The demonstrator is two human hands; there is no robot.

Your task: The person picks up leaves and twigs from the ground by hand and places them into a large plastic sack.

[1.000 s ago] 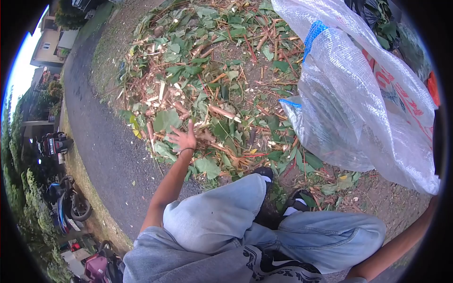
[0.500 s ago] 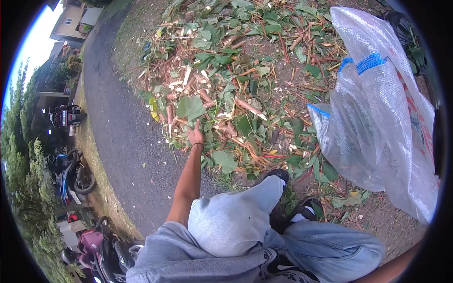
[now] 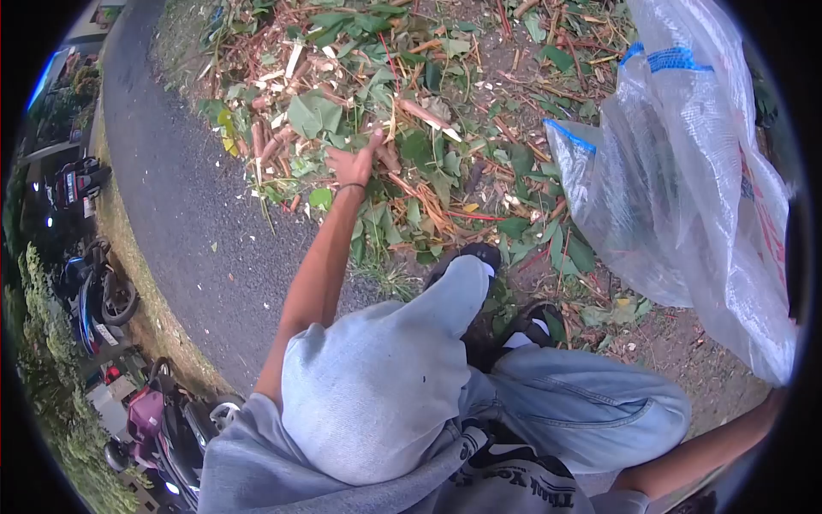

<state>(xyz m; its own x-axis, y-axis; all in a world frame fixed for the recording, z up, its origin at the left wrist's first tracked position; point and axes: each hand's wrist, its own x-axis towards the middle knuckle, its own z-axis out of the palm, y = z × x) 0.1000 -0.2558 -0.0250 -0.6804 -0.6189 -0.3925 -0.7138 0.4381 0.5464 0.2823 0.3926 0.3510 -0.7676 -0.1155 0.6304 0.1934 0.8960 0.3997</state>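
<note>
My left hand (image 3: 351,164) reaches down over a heap of chopped stems and leaves, palm side hidden from me. Its fingers and thumb are spread apart, and no held thing shows in it. Just beyond the fingers lies a broad green leaf (image 3: 314,115). Cut brown stem pieces (image 3: 258,138) lie to the left of the hand, and a longer peeled stem (image 3: 425,116) is to its upper right. Only my right forearm (image 3: 706,454) shows, stretching to the right edge beside a translucent woven plastic sack (image 3: 676,163) with blue trim; the right hand itself is out of sight.
My shoes (image 3: 479,254) stand on littered soil at the near side of the heap. A paved path (image 3: 171,154) runs along the left. Beyond it, parked motorbikes (image 3: 107,295) line the verge, with trees and buildings behind. Wood chips (image 3: 294,58) are scattered through the heap.
My left hand has shifted rightward across the heap, and its thumb now spreads from the fingers. The view has tilted downward. More of my right forearm shows beside the sack.
</note>
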